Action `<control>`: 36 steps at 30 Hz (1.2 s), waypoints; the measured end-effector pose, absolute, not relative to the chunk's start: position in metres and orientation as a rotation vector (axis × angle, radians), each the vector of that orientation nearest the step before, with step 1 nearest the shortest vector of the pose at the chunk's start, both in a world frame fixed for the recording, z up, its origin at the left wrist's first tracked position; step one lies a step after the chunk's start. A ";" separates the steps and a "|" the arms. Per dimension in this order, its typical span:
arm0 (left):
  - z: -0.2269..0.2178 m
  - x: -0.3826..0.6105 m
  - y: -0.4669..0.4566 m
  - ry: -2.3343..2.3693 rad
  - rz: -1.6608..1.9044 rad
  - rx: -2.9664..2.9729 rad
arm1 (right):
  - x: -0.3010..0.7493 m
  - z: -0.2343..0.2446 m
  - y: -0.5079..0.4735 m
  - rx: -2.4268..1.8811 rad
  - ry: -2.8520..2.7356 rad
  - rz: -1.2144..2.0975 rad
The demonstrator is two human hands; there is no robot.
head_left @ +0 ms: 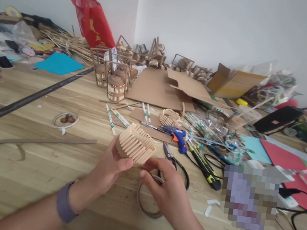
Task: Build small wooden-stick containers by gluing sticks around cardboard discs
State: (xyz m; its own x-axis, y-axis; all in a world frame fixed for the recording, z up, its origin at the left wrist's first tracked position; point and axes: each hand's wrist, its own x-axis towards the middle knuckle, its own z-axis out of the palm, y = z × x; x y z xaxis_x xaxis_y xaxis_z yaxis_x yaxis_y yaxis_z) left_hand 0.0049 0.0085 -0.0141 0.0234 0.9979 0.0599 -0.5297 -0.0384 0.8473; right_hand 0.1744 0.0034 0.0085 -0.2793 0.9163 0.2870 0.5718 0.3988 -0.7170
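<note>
My left hand (109, 166) is closed around a small round basket (137, 143) made of short pale wooden sticks, tilted so its open top faces right. My right hand (165, 183) is at the basket's lower right edge, fingers bent and thumb apart from them; whether its fingertips touch the sticks is hard to see. Below and partly behind that hand is a thin brown ring (148, 214). Just beyond are black-handled pliers (181, 168), a blue glue gun (177, 135) and a yellow-black utility knife (204, 168). Another stick ring (169, 117) sits farther back.
Finished lidded baskets with handles (116, 88) stand at the back beside cardboard sheets (154, 88). A white ring (66, 120) with several brown beads and a long brown strip (47, 141) lie left. Cables, a power strip (287, 200) and coloured paper (282, 154) crowd the right.
</note>
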 end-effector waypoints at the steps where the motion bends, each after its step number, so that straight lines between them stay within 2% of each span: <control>1: -0.013 0.004 0.009 0.704 1.426 0.822 | 0.175 0.008 0.003 -1.274 -1.954 0.653; 14: -0.015 -0.001 0.015 0.645 1.435 0.636 | 0.179 0.016 0.007 -1.404 -1.786 0.811; 29: -0.018 0.002 0.013 0.510 1.375 0.597 | 0.182 0.012 0.008 -1.429 -1.834 0.770; 36: -0.018 -0.001 0.019 0.601 1.466 0.578 | 0.184 0.020 0.004 -1.253 -1.949 0.756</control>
State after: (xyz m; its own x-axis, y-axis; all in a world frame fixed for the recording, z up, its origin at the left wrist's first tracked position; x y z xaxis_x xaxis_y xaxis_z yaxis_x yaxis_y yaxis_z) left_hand -0.0009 0.0191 -0.0178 0.0156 0.9996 -0.0215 -0.7272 0.0261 0.6859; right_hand 0.1839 0.0043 0.0200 -0.2961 0.9253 0.2371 0.5232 0.3648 -0.7701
